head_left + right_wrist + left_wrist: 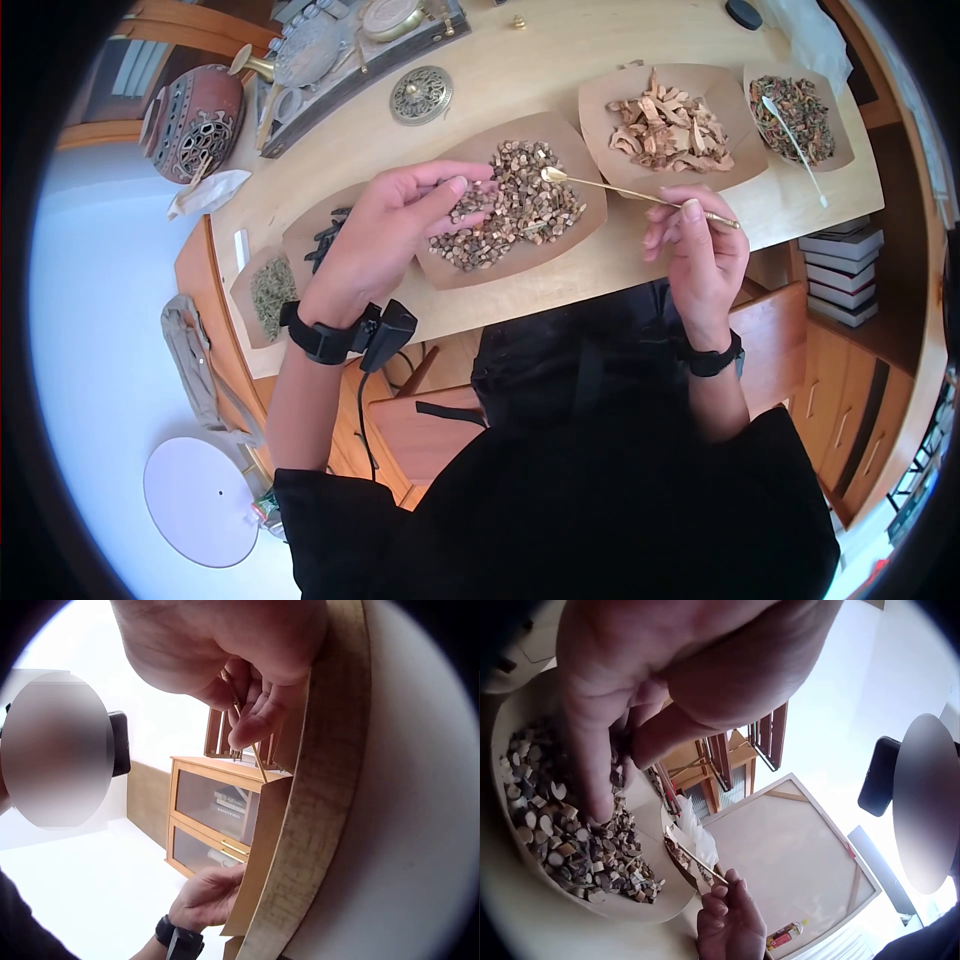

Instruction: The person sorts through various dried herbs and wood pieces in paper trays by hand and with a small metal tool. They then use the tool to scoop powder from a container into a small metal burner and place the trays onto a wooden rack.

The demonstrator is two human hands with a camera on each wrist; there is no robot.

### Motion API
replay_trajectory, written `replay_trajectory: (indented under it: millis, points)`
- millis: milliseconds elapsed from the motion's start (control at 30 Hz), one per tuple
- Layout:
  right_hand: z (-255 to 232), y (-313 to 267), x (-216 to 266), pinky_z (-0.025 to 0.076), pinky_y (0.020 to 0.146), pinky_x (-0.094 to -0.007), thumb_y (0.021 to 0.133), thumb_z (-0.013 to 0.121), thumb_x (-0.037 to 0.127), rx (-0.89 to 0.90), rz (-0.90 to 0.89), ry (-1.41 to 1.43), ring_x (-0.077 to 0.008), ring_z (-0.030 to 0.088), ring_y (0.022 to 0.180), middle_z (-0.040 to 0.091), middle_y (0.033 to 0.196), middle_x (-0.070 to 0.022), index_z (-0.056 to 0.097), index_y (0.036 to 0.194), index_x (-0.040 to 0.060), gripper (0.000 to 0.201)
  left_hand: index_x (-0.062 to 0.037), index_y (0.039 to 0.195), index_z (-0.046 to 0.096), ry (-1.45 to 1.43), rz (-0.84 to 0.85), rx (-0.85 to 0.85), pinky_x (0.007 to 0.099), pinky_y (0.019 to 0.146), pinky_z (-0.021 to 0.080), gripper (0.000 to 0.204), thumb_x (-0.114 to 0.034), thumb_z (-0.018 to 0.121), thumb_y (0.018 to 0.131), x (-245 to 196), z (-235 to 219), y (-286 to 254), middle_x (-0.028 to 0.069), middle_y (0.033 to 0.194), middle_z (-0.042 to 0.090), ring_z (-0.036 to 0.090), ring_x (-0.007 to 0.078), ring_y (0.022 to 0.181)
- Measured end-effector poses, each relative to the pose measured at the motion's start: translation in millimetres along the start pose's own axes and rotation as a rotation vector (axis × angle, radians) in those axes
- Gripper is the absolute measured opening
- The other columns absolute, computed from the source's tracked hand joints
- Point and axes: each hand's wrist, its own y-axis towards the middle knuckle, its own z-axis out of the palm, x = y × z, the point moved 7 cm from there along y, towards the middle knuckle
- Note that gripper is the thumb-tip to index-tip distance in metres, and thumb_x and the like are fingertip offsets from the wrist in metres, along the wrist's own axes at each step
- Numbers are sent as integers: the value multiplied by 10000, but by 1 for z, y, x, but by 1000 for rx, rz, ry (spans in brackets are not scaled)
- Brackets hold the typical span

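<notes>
My left hand (400, 215) reaches into a heap of dried, chopped stem pieces (525, 205) in a brown paper tray (590, 215). Its fingertips are down among the pieces, and in the left wrist view the thumb and fingers (592, 772) close around some dark ones. With thumb and fingers, my right hand (705, 250) holds a long, thin golden spoon (640, 190) by its handle. The spoon's small bowl hangs over the right side of the same heap. From the right wrist view, the bowl is hidden behind the tray's wall.
Right of the heap stand a tray of pale wood shavings (670, 125) and one of mixed dried herbs (795, 120) with a white spoon (790, 140). Green herbs (270, 295) and dark pieces (325, 240) lie left. Behind are a pierced metal lid (421, 95) and a patterned jar (195, 120).
</notes>
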Motion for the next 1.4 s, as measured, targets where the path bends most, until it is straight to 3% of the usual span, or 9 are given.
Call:
replay_trajectory:
  millis: [100,200,300,500,833,933,1100,1200,1400]
  points:
    - [-1,0,0,531,607,-263,1055,534,121,3,3,-7,-142,644,714,662,912,-120,667,1148,-56,240,41,1305,621,-38,-44,-6,338,1032,528,314,-128,519,1061,-3,3,-4,134,1308,643,634,178,1178]
    - [0,0,1,527,603,-262,1056,534,122,2,-6,-8,-140,642,709,663,912,-119,667,1147,-56,240,-2,1303,639,201,103,3,347,1009,513,320,-150,599,1021,-16,13,-13,121,1320,646,625,185,1187]
    - [0,0,1,525,601,-261,1055,538,122,-10,-2,6,-137,640,704,666,910,-117,668,1146,-54,238,-132,1297,670,991,431,-84,397,970,490,416,-129,726,885,-45,35,-28,135,1301,638,628,304,1152]
    - [-2,0,0,523,603,-256,1058,534,119,-13,-3,35,-128,640,709,670,910,-114,670,1138,-51,231,-159,1329,652,1369,634,163,434,1037,461,598,26,639,761,-38,58,-26,143,1441,508,521,353,1271]
    - [-1,0,0,528,616,-254,1060,531,118,-6,2,59,-126,643,721,666,920,-110,671,1131,-46,227,-193,1376,616,1437,639,284,438,1074,446,766,139,531,691,-41,60,-19,148,1467,488,477,368,1325]
    - [-1,0,0,528,619,-254,1060,531,117,-2,-8,63,-127,644,722,667,923,-111,671,1132,-45,226,-175,1350,628,1367,646,272,428,1038,472,704,138,547,725,-41,58,-15,146,1427,515,502,358,1297]
    - [-1,0,0,528,619,-255,1060,532,116,3,-5,67,-130,646,724,668,922,-113,672,1131,-46,226,-129,1263,648,1380,466,331,414,908,527,570,129,569,761,-40,52,-7,133,1323,565,565,322,1202]
    - [-1,0,0,527,616,-256,1059,530,113,-4,-4,71,-133,647,722,668,921,-115,671,1130,-48,226,-118,1233,650,1436,542,300,403,897,531,532,88,620,742,-45,48,-11,132,1345,563,562,326,1207]
    - [-1,0,-1,526,615,-258,1058,529,107,0,-7,67,-134,647,710,670,922,-119,667,1137,-51,224,-218,1368,615,1295,481,321,381,910,536,738,29,704,678,-53,47,-17,111,1485,482,537,333,1270]
